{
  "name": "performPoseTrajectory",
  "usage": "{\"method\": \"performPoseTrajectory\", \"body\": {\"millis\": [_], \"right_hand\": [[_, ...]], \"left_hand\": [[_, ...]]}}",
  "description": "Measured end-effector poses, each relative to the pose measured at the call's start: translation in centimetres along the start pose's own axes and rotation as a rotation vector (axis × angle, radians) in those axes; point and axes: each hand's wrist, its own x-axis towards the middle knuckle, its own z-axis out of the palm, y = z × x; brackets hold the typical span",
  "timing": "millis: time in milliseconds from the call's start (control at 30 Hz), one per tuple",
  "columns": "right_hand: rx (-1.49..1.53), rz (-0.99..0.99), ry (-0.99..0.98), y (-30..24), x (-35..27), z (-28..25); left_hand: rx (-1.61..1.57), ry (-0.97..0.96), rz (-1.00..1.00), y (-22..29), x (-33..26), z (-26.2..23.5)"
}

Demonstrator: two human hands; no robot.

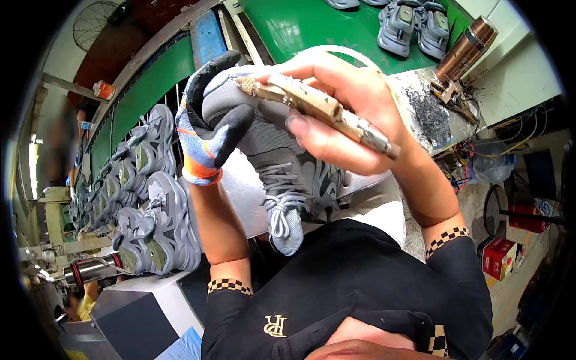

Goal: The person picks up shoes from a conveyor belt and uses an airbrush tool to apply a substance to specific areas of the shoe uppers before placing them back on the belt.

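Note:
My left hand [211, 117], in a black, blue and orange work glove, grips the heel end of a grey sneaker [277, 162] held up close to my chest, laces hanging down. My bare right hand [339, 108] is closed around a worn wooden-handled tool [315, 105] with a metal end, its tip resting against the shoe near the gloved fingers. A pale hose loops behind the right hand.
A row of grey sneakers [153, 207] lies on a conveyor at left. More grey shoes [414, 24] sit on the green belt [300, 24] at top. A copper-coloured flask [465, 48] stands on a cluttered bench at right, with wires and red boxes [499, 257] below.

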Motion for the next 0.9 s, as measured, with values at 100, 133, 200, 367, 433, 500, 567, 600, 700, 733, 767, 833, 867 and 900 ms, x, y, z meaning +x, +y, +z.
{"method": "performPoseTrajectory", "body": {"millis": [100, 133, 200, 367, 433, 500, 567, 600, 700, 733, 767, 833, 867, 900], "right_hand": [[0.098, 0.063, 0.034, 0.9, -1.0, 0.0], [0.158, 0.117, 0.052, 1.0, -1.5, 0.0], [0.309, 0.300, 0.060, 0.9, -3.1, -0.5], [0.430, 0.277, 0.217, 3.3, -7.9, 0.3], [0.426, 0.301, 0.186, 3.5, -9.1, 0.4], [0.474, 0.290, 0.214, 3.8, -10.3, 0.9], [0.485, 0.297, 0.248, 4.3, -11.7, 1.6], [0.458, 0.299, 0.237, 4.6, -12.3, 1.7], [0.497, 0.239, 0.236, 5.3, -13.3, 2.3], [0.492, 0.255, 0.241, 5.5, -13.6, 2.5], [0.488, 0.271, 0.245, 5.6, -13.9, 2.6], [0.479, 0.303, 0.258, 5.9, -14.4, 2.8], [0.475, 0.317, 0.266, 6.1, -14.5, 2.8], [0.471, 0.331, 0.273, 6.2, -14.7, 2.9]], "left_hand": [[0.055, -0.044, -0.014, -0.3, 0.7, -0.4], [0.041, -0.055, -0.028, -0.4, 0.9, -0.4], [0.009, -0.022, -0.037, -0.8, 1.0, -0.2], [0.081, 0.061, -0.036, -2.7, 1.0, -1.1], [0.138, 0.068, -0.002, -3.5, 1.1, -1.6], [0.213, 0.073, 0.022, -3.9, 1.3, -1.5], [0.262, 0.062, 0.000, -4.0, 1.4, -1.8], [0.267, 0.046, 0.017, -4.2, 1.4, -1.8], [0.153, 0.071, -0.037, -4.6, 1.4, -1.8], [0.095, 0.065, -0.049, -5.2, 1.3, -2.1], [0.126, 0.062, -0.029, -5.8, 1.3, -2.6], [0.191, 0.070, -0.068, -6.2, 0.9, -3.1], [0.180, 0.069, -0.062, -6.5, 0.9, -3.3], [0.169, 0.069, -0.056, -6.8, 1.1, -3.4]]}}
